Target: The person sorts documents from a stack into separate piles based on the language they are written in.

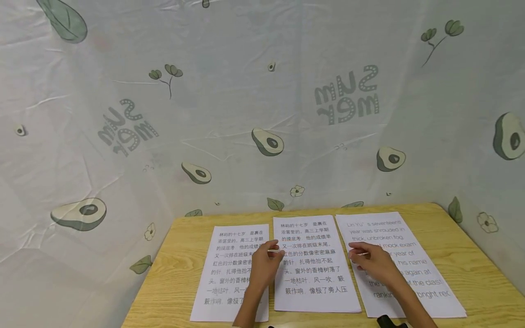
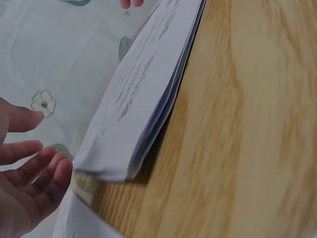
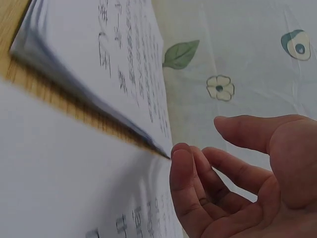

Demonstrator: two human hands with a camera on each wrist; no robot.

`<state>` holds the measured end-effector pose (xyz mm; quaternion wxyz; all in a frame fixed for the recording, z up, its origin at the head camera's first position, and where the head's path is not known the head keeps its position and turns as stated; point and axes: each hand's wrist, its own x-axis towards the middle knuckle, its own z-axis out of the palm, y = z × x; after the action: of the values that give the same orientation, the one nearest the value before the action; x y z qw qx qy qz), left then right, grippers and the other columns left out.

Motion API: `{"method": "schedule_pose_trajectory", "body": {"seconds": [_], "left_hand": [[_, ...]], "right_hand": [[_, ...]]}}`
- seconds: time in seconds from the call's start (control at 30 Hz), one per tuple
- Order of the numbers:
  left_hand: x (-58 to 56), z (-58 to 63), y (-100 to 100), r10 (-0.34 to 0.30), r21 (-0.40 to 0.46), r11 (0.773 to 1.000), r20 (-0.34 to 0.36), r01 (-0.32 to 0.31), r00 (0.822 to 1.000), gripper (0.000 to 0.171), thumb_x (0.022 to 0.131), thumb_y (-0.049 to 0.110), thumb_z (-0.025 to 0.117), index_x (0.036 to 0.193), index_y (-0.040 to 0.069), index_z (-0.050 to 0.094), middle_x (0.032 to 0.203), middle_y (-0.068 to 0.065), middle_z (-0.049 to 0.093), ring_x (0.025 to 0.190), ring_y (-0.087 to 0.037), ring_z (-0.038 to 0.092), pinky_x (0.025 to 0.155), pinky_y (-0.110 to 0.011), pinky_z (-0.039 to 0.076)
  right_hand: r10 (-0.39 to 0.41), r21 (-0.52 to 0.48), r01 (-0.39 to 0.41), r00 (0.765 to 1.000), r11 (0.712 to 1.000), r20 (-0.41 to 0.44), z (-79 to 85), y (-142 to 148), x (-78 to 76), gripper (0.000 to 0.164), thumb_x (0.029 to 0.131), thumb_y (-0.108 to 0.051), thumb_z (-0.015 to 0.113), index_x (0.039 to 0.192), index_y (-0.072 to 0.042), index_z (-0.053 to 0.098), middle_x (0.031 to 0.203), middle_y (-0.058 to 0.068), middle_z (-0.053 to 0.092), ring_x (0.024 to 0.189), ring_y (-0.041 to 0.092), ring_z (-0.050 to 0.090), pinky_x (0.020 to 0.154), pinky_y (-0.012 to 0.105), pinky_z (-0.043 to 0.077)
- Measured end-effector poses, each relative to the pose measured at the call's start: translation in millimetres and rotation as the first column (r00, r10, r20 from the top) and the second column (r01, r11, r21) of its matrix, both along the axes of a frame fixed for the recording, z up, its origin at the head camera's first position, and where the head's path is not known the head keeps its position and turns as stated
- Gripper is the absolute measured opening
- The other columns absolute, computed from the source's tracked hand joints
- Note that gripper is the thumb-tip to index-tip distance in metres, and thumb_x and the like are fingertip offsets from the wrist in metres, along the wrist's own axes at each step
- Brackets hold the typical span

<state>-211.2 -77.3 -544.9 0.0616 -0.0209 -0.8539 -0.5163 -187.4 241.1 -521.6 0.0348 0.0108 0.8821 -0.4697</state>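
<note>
Paper stacks [image 1: 312,273] lie on the table [image 1: 174,269], avocado-print cloth [image 1: 229,105] behind.

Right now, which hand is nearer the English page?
Right. The right hand is over the English page; the left hand is by the left edge of the middle page.

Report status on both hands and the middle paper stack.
Left hand and right hand empty, fingers loosely bent. Middle paper stack on the table, between the hands. No object seen on top.

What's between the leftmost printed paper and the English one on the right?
The head view shows the middle paper, with narrow strips of wooden table on either side.
</note>
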Motion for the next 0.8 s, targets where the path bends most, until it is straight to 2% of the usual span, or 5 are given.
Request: {"method": "schedule_pose_trajectory", "body": {"seconds": [0.17,0.37,0.53,0.8], "left_hand": [[-4.5,1.3,-13.8,0.042,-0.036,0.998,0.009,-0.042,0.999,0.043,0.098,0.018,0.077,0.137,0.003,0.070,0.121,-0.008,0.075,0.103,-0.016,0.073,0.084,-0.028,0.062],[-7.3,1.0,-21.6,0.068,-0.059,0.996,0.029,-0.066,0.997,0.042,0.099,0.021,0.076,0.137,0.006,0.071,0.122,-0.007,0.075,0.103,-0.016,0.072,0.086,-0.029,0.062],[-5.2,-3.2,-23.7,0.061,-0.085,0.995,0.048,-0.057,0.997,0.042,0.098,0.022,0.077,0.137,0.005,0.071,0.120,-0.006,0.075,0.101,-0.013,0.070,0.082,-0.025,0.060],[-3.1,-4.3,-24.4,0.041,-0.111,0.993,0.021,-0.038,0.999,0.042,0.099,0.021,0.076,0.136,0.003,0.071,0.119,-0.008,0.074,0.100,-0.015,0.071,0.080,-0.026,0.059]], "right_hand": [[0.007,-0.024,-0.007,1.000,1.000,-0.014,0.2,-16.8,-5.1,0.048,0.102,-0.020,0.071,0.142,0.006,0.064,0.117,0.013,0.074,0.087,0.015,0.071,0.070,0.023,0.058],[0.021,-0.043,-0.021,1.000,0.999,-0.011,0.5,-29.7,-4.9,0.046,0.104,-0.023,0.069,0.141,0.004,0.066,0.118,0.011,0.076,0.091,0.015,0.072,0.071,0.025,0.058],[-0.001,-0.012,0.001,1.000,1.000,0.008,-2.9,-28.7,-3.0,0.044,0.103,-0.020,0.070,0.140,0.003,0.067,0.117,0.010,0.076,0.086,0.016,0.071,0.068,0.025,0.056],[-0.025,0.040,0.026,1.000,0.999,-0.015,-9.2,-24.0,-5.1,0.044,0.100,-0.018,0.072,0.138,0.005,0.068,0.114,0.011,0.076,0.086,0.014,0.073,0.067,0.023,0.057]]}}
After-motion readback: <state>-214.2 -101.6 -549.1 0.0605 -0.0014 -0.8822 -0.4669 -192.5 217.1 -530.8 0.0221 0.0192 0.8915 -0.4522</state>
